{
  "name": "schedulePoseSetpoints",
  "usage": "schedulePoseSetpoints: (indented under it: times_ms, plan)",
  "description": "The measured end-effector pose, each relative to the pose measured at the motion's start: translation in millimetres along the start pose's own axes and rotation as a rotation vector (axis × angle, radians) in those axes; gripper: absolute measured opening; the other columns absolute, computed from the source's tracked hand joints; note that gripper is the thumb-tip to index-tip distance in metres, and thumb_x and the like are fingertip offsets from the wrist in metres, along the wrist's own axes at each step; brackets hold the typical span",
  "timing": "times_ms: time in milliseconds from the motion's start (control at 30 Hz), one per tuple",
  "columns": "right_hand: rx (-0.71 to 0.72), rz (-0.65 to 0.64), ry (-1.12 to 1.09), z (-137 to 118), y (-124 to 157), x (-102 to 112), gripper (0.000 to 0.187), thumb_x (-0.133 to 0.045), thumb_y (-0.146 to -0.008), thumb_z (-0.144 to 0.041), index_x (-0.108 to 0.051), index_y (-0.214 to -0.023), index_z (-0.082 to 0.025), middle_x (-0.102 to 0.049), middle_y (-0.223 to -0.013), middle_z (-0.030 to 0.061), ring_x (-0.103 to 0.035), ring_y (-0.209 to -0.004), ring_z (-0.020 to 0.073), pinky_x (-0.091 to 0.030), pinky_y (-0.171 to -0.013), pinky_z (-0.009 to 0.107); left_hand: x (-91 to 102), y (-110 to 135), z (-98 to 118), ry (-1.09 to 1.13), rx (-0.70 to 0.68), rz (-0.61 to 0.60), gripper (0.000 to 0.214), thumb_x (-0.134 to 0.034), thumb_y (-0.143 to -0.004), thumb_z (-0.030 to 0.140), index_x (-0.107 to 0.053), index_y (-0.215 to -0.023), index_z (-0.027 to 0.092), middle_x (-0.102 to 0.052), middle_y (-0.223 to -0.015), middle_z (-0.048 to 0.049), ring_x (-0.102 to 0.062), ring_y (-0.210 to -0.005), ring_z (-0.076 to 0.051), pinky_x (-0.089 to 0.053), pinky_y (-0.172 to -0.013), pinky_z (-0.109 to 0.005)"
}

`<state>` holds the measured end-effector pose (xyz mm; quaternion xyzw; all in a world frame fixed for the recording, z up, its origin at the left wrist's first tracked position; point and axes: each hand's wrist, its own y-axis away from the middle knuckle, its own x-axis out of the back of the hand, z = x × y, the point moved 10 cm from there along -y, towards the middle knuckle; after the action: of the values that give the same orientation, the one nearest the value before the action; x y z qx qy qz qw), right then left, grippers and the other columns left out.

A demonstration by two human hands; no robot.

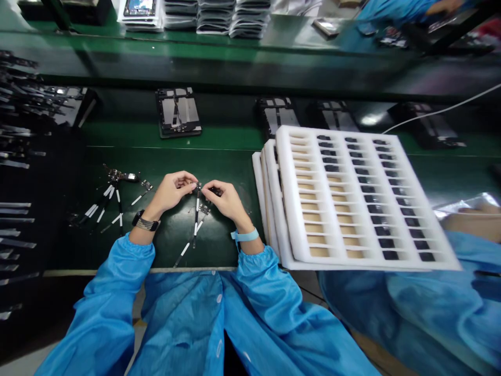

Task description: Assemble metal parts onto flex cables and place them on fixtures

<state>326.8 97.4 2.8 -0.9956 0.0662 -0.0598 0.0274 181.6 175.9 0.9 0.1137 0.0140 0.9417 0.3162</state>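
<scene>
Worktop (219,138) stretches green across our view, and we sit at its edge in blue coats. Up on the far shelf (250,39) we see stacks of flat packs (213,18), and a co-worker's blue sleeve (391,10) reaches in at the top right. Black frames (178,112) lie in a row beyond our hands. To our right sit white foam trays (285,209), piled and tilted. The top one has long rows of slots. Small dark parts (385,243) fill many slots on its right side, and the slots on its left side show tan floors (319,251).

Right in front of us, our left hand (170,192) and right hand (227,201) meet over a thin strip (195,224) with a small board on it. The strip stands between the hands, on the mat. Our fingers (188,183) are bent and pinch its top end, though they hide that end from view. More strips (111,201) lie in a loose pile to the left, so many are left on the worktop.
</scene>
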Motion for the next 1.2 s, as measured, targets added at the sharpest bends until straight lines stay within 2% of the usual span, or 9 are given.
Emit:
schedulePoseSetpoints:
  times_ms: [333,667,933,1200]
  plan:
    - [0.042,-0.058,0.031,0,-1,-4,0.021,-0.069,-0.092,-0.035,-0.074,-0.085,-0.017,-0.076,-0.084,0.0042,-0.064,-0.075,0.0176,-0.049,-0.076,0.03,-5.3,0,2,0.043,-0.046,-0.054,0.029,-0.084,-0.083,0.041,-0.077,-0.096,0.016,-0.074,-0.082,-0.005,-0.068,-0.075,-0.018,-0.055,-0.077,-0.033]
    - [0.036,-0.147,0.031,0,2,-10,0.026,-0.07,-0.097,-0.042,-0.075,-0.09,-0.018,-0.077,-0.09,0.0056,-0.066,-0.082,0.0201,-0.05,-0.078,0.031,-4.6,1,-2,0.046,-0.013,-0.096,0.027,-0.086,-0.08,0.037,-0.08,-0.095,0.015,-0.076,-0.081,-0.0056,-0.068,-0.074,-0.017,-0.055,-0.075,-0.032]
    - [-0.071,-0.156,-0.078,15,1,-11,0.028,-0.075,-0.092,-0.045,-0.073,-0.088,-0.017,-0.071,-0.078,0.0032,-0.062,-0.069,0.0169,-0.05,-0.071,0.031,-5.9,2,-5,0.086,0.015,-0.081,0.027,-0.088,-0.076,0.036,-0.08,-0.091,0.015,-0.075,-0.076,-0.0048,-0.066,-0.068,-0.016,-0.054,-0.07,-0.03]
    - [-0.176,-0.218,-0.247,30,1,-17,0.037,-0.085,-0.083,-0.051,-0.075,-0.091,-0.017,-0.073,-0.078,0.0039,-0.065,-0.068,0.0168,-0.053,-0.07,0.031,-8.9,2,-11,0.101,0.052,-0.106,0.028,-0.089,-0.076,0.037,-0.082,-0.091,0.015,-0.074,-0.074,-0.0051,-0.066,-0.067,-0.015,-0.053,-0.069,-0.029]
